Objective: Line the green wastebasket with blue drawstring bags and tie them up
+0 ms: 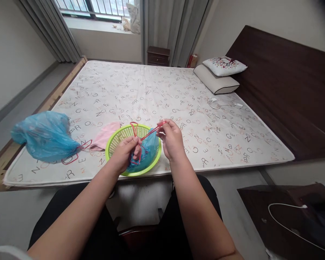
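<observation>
- Holding a red drawstring [151,134] at the frame's centre, a seated person's left hand [125,152] pinches it, thumb and forefinger together, while the right hand [172,140] has its fingertips clamped on the upper-right end.
- The string's long axis slants up and rightward from left fingers to right.
- Below it, a blue plastic bag [151,147] sits in a green basket [121,135], its gathered neck nearer the left hand.
- Another blue bag [47,135] lies at the frame's left.
</observation>
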Available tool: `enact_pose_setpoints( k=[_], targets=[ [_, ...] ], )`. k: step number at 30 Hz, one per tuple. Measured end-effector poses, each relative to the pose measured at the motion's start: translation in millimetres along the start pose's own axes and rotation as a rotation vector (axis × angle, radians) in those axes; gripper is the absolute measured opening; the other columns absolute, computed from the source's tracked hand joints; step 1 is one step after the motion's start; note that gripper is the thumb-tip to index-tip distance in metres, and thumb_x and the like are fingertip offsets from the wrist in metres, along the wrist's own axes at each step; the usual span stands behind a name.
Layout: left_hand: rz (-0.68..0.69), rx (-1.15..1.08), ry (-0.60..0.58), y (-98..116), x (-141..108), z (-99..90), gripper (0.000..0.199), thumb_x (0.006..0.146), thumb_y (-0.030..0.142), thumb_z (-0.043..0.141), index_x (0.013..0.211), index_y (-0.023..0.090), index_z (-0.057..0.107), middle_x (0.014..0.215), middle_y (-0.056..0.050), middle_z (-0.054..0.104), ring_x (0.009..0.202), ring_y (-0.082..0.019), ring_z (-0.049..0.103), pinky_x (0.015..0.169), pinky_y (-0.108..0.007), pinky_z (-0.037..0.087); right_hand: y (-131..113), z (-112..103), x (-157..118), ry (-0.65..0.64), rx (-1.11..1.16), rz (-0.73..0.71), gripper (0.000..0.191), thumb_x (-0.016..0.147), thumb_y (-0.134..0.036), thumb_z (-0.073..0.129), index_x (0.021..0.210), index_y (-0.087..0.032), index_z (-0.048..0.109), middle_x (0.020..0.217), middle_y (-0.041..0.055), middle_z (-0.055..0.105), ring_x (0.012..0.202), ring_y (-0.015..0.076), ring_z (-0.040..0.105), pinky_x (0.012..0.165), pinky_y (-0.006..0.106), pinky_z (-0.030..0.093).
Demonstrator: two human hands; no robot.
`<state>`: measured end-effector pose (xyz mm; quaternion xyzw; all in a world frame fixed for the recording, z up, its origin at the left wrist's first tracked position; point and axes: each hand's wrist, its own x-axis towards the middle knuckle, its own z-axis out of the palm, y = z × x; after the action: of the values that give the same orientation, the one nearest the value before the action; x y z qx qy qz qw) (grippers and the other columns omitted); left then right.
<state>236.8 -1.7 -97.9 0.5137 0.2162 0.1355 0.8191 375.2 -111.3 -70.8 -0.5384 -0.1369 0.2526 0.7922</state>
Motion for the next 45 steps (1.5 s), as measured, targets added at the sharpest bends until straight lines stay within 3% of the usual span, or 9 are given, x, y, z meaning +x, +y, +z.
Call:
enact_pose_setpoints(
  k=[5,10,15,21,25,28,35,39,45],
  targets=[
    [-0.045,-0.226,0.109,-4.3,5.4,-2.0,0.028,0.083,0.04,0.077,0.09,0.018,0.06,0.076,-0.002,0.071,0.046,-0.007,0.055,0.043,-0.016,0.044,-2.4,0.6,-7.5,-0.317,0.12,0.048,0.025,0.083,-0.045,0.07,0.083,-0.022,0.06,0.08,-0.0013,0.063,0.071,0.0112,0.062,0.07,0.026,0.054],
    [-0.116,-0.414,0.108,-5.6,9.8,-12.4,0.013,0.091,0.027,0.068,0.094,0.016,0.062,0.068,0.001,0.066,0.047,-0.007,0.057,0.045,-0.017,0.05,-6.0,-0.4,-15.5,-0.731,-0.168,0.103,0.022,0.082,-0.04,0.073,0.08,-0.019,0.066,0.082,0.0009,0.068,0.08,0.0138,0.065,0.084,0.032,0.055],
    [-0.213,-0.576,0.153,5.2,9.7,-19.5,0.006,0.096,0.02,0.061,0.091,0.016,0.06,0.074,0.003,0.065,0.045,-0.003,0.055,0.042,-0.011,0.046,-7.4,-1.6,-18.4,-0.88,-0.471,0.105,0.012,0.082,-0.019,0.064,0.091,-0.022,0.072,0.093,0.0001,0.071,0.089,0.0142,0.066,0.089,0.031,0.052],
    [-0.144,-0.269,0.016,16.3,1.0,-16.6,0.024,0.087,0.037,0.074,0.085,0.019,0.058,0.061,0.005,0.054,0.054,-0.009,0.06,0.05,-0.017,0.05,-10.2,-2.1,-14.0,-0.596,-0.495,-0.195,0.042,0.078,-0.006,0.05,0.106,-0.027,0.072,0.125,0.0007,0.066,0.12,0.0179,0.058,0.103,0.035,0.046],
    [0.01,0.038,-0.117,8.1,4.5,-24.6,0.031,0.086,0.046,0.072,0.082,0.017,0.064,0.07,-0.002,0.064,0.07,-0.014,0.064,0.067,-0.025,0.053,4.4,0.4,-10.6,-0.627,-0.464,-0.053,0.031,0.09,-0.02,0.051,0.117,-0.027,0.067,0.123,0.0014,0.067,0.118,0.0168,0.059,0.103,0.035,0.046],
    [0.098,0.306,-0.061,1.9,10.1,-35.9,0.03,0.089,0.046,0.069,0.083,0.016,0.07,0.078,-0.003,0.069,0.076,-0.014,0.064,0.074,-0.024,0.05,14.8,0.8,-9.2,-0.66,-0.562,0.069,0.031,0.093,-0.03,0.055,0.123,-0.026,0.064,0.107,0.0012,0.07,0.096,0.015,0.064,0.091,0.032,0.049],
    [0.242,0.785,0.134,5.1,9.3,-42.0,0.035,0.092,0.049,0.061,0.094,0.018,0.076,0.089,-0.004,0.074,0.087,-0.02,0.066,0.081,-0.029,0.048,15.4,-1.8,-7.4,-0.631,-0.779,0.055,0.024,0.089,-0.034,0.063,0.109,-0.024,0.07,0.071,-0.0048,0.056,0.064,0.0103,0.049,0.062,0.025,0.036],
    [0.417,1.015,0.208,3.5,6.4,-33.7,0.034,0.097,0.045,0.053,0.092,0.019,0.074,0.096,-0.004,0.074,0.095,-0.021,0.064,0.086,-0.03,0.046,18.3,0.3,-8.4,-0.534,-0.728,0.083,0.03,0.087,-0.041,0.067,0.111,-0.023,0.068,0.062,-0.0074,0.049,0.058,0.0095,0.044,0.057,0.024,0.03],
    [0.559,1.064,0.317,-0.8,3.1,-23.6,0.029,0.098,0.038,0.052,0.083,0.019,0.069,0.09,-0.006,0.071,0.091,-0.02,0.063,0.088,-0.031,0.047,28.5,-1.4,-4.8,-0.392,-0.713,0.1,0.045,0.088,-0.054,0.065,0.119,-0.023,0.065,0.058,-0.0075,0.051,0.056,0.0114,0.048,0.06,0.025,0.035]
  ],
)
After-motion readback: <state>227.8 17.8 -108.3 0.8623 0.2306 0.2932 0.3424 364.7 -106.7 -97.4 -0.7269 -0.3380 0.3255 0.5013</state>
